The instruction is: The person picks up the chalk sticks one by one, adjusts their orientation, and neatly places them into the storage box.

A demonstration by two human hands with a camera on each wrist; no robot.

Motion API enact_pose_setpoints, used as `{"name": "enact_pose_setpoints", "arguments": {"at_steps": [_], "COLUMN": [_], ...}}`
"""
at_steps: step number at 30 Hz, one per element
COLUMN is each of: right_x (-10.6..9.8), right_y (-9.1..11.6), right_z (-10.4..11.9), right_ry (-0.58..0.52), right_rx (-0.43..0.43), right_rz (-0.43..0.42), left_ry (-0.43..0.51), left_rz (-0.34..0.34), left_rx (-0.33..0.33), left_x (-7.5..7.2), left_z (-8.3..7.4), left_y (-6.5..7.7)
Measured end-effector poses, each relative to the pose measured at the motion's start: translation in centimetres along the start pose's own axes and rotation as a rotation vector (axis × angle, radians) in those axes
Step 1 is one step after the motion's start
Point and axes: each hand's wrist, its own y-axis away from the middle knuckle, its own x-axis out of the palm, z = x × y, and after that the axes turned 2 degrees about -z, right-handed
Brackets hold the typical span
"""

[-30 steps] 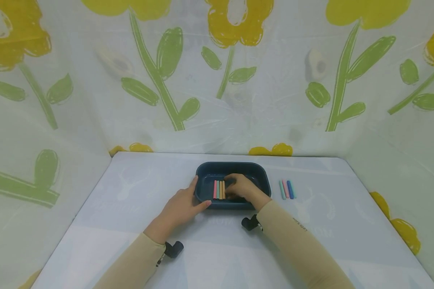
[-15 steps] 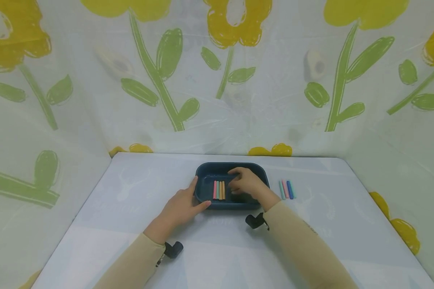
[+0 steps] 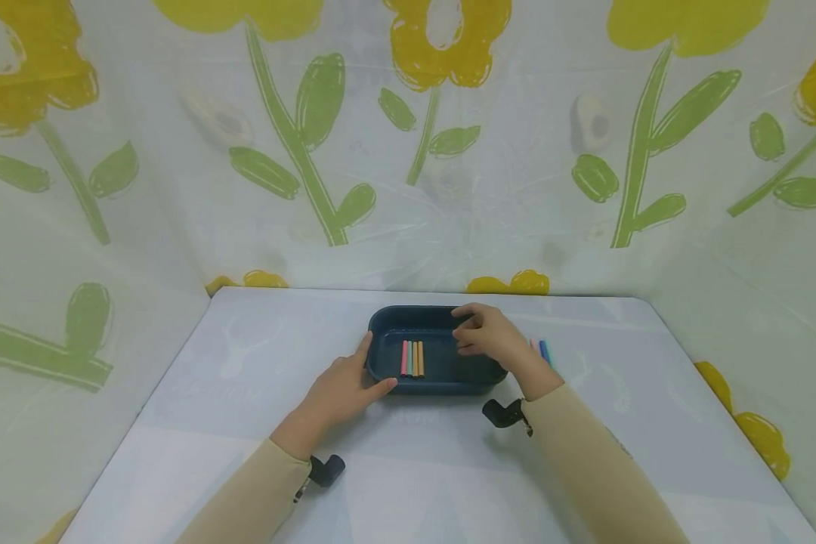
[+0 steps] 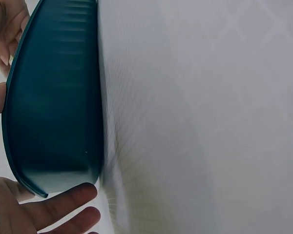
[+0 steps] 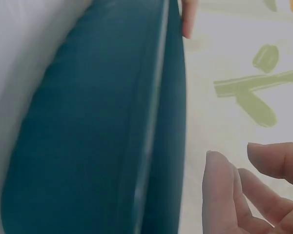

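Observation:
A dark blue-green tray (image 3: 442,388) stands on the table with several chalk sticks (image 3: 410,359) side by side inside it, pink, teal and orange. My left hand (image 3: 343,389) holds its near left corner, thumb at the front rim and fingers along the end wall. Over the right end of the tray hovers my right hand (image 3: 493,336), with loosely bent fingers. In the right wrist view a gap shows between that hand's thumb and fingers (image 5: 217,185), with nothing in it. More chalk sticks (image 3: 545,351) lie right of the tray, partly hidden behind the right wrist.
The pale table (image 3: 408,468) ends at a floral curtain (image 3: 517,189) behind, with more of that cloth on both sides. Small black cameras (image 3: 503,413) sit at both wrists.
My right hand has moved away from the chalk row inside the tray, rightward to the tray's right end, and its wrist now covers some of the outer chalk. My left hand stays put.

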Motion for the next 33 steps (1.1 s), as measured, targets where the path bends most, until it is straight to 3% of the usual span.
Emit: {"name": "enact_pose_setpoints", "arguments": {"at_steps": [8,20,33], "right_x": [-2.5,-6.2,-9.0], "right_y": [1.6,2.6,3.2], "right_z": [-0.2,-2.8,-5.4], "right_ry": [0.018,0.086,0.178], "right_rx": [-0.003,-0.035,0.025], "right_rz": [-0.033,-0.107,-0.142], "left_ry": [0.009,0.018,0.018], "left_rz": [-0.002,0.006,0.003], "left_rx": [0.001,-0.013,-0.011], "left_x": [0.0,0.0,-0.3], "left_z": [0.0,0.0,-0.1], "left_y": [0.0,0.1,0.1]}}
